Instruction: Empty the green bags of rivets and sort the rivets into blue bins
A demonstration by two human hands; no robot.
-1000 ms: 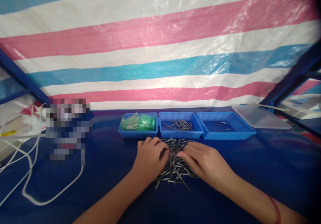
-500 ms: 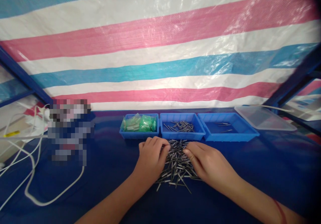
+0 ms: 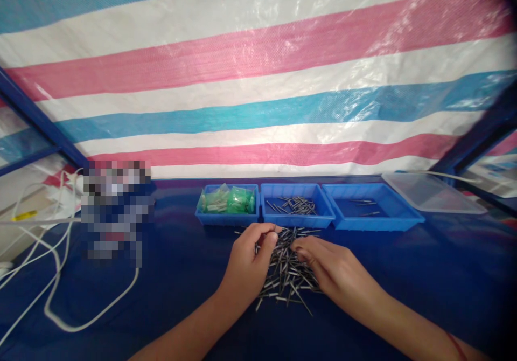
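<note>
A heap of thin metal rods, dark and silver, lies loose on the blue table between my hands. My left hand is closed at the heap's left side, thumb and forefinger pinched around what looks like one thin metal rod. My right hand bends over the right side, its fingers pressed together and touching the heap. What sits in the right fingertips is hidden. Just behind the heap, a middle blue tray holds a smaller batch of similar rods.
A left blue tray contains green and clear plastic packets. The right blue tray has a few rods in it. A translucent lid lies beyond it. White cables run across the left; a striped sheet hangs behind.
My left hand has turned so that its thumb and forefinger tips show, raised at the heap's edge. My right hand has shifted slightly left and down into the heap.
</note>
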